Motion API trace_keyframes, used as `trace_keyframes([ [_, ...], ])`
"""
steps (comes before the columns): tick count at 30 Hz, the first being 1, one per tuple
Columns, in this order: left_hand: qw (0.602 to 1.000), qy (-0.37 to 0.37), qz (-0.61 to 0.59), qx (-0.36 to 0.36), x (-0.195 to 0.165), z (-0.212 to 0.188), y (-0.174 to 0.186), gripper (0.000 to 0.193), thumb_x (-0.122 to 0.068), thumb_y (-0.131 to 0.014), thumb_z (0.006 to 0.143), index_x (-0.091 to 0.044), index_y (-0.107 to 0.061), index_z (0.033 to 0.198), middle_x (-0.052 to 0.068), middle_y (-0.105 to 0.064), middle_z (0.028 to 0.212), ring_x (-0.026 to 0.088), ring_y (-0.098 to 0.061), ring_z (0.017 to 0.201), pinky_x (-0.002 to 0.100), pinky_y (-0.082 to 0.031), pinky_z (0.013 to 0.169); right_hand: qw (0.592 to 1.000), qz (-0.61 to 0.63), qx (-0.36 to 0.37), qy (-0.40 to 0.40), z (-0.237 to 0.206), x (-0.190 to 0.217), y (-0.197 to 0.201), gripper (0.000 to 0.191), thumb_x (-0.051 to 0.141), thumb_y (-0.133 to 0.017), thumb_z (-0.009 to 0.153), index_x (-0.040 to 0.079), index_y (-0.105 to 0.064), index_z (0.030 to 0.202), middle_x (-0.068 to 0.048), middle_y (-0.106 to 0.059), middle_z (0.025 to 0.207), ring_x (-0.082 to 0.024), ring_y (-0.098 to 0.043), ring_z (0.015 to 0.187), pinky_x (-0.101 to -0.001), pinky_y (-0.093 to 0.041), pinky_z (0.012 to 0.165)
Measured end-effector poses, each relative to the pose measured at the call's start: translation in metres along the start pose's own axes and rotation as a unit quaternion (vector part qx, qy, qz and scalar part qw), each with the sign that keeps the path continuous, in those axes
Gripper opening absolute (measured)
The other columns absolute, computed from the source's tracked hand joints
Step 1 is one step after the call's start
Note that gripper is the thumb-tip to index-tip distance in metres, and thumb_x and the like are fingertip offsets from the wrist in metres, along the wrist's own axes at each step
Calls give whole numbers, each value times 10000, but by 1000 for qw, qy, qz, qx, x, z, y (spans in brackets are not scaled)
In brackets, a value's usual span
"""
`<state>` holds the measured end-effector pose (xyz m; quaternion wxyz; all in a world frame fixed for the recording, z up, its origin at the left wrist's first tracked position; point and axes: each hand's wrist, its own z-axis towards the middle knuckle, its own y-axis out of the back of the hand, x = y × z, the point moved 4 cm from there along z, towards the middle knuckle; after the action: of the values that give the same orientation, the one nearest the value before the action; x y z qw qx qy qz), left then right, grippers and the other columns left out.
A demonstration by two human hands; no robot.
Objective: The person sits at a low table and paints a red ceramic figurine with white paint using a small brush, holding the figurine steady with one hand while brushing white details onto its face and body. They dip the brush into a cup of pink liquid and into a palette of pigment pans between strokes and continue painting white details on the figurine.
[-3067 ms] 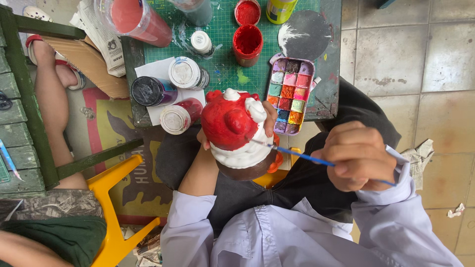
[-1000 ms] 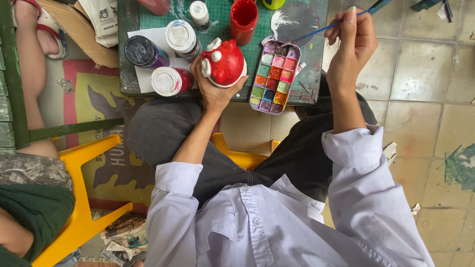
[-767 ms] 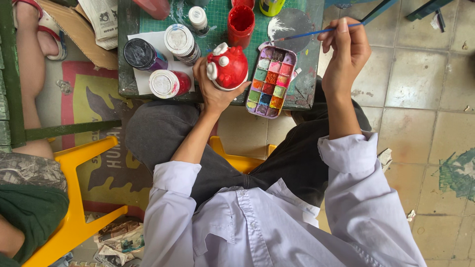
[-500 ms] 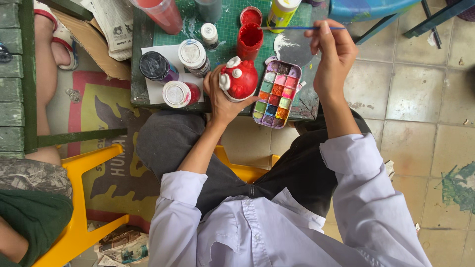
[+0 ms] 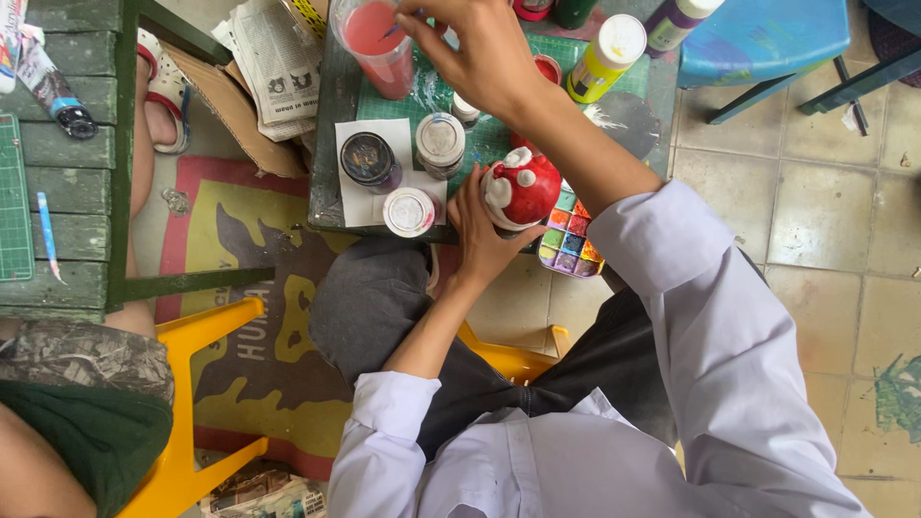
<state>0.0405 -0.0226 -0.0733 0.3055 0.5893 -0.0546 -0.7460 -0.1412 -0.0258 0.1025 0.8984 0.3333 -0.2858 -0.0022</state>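
Observation:
My left hand [image 5: 477, 233] grips a small red and white painted figurine [image 5: 519, 188] at the near edge of a low table [image 5: 326, 144]. My right hand [image 5: 477, 50] reaches across to the far left and holds a thin paintbrush, its tip dipped into a clear cup of pinkish-red water [image 5: 374, 43]. A paint palette with many coloured wells [image 5: 570, 241] lies just right of the figurine, partly hidden under my right arm.
Three paint jars [image 5: 370, 159] stand on white paper left of the figurine. Tall paint bottles [image 5: 603, 56] stand at the back. A blue stool [image 5: 767, 43] is at the far right, a yellow chair [image 5: 197, 384] and another person's leg [image 5: 144, 153] at the left.
My right hand has swung with the brush from the right side of the table, across it, to the cup of red water at the far left. The left hand keeps hold of the figurine.

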Motion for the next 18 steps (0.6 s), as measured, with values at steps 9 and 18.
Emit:
trace_keyframes([
  [9, 1000, 14, -10, 20, -11, 0, 15, 1209, -343, -954, 676, -11, -216, 1575, 264, -348, 1541, 448, -316, 1417, 568, -247, 1173, 996, 1, 52, -69, 13, -15, -25, 137, 129, -731, 1027, 47, -772, 1128, -133, -770, 951, -258, -748, 813, -371, -577, 733],
  [18, 996, 18, -28, 77, -33, -17, 50, 1097, -104, -837, 752, 20, -141, 1591, 286, -313, 1549, 471, -326, 1404, 578, -264, 1190, 980, 78, 124, -137, 1, -42, -40, 140, 145, -700, 1039, 53, -769, 1120, -88, -777, 895, -213, -724, 791, -344, -561, 705],
])
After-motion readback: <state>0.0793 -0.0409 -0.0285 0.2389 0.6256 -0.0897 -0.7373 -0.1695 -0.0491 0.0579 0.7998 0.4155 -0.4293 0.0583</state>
